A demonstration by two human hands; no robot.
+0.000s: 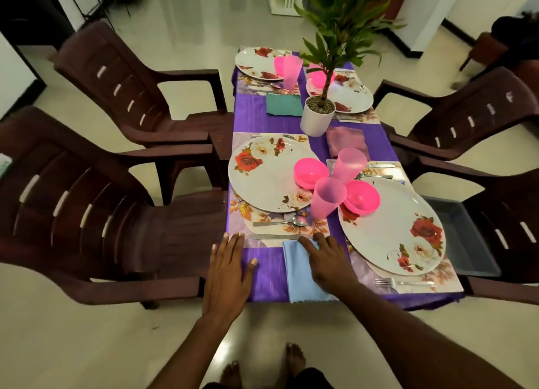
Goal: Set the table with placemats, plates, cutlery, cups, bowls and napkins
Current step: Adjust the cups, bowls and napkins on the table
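The light blue cloth napkin [302,275] lies flat at the near edge of the purple-clothed worktop [262,275]. On it the right hand [328,260] presses, fingers spread, grip released. Just left of the napkin, the left hand [226,267] rests flat, grip released.

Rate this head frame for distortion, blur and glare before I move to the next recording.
Head view: strong wide-angle bowing, the brown chairs curve outward at the edges. Centre is sharp: near left plate and both hands, left hand, right hand. Far right corner is smeared. Soft glare on the floor; pink cups look slightly washed out.
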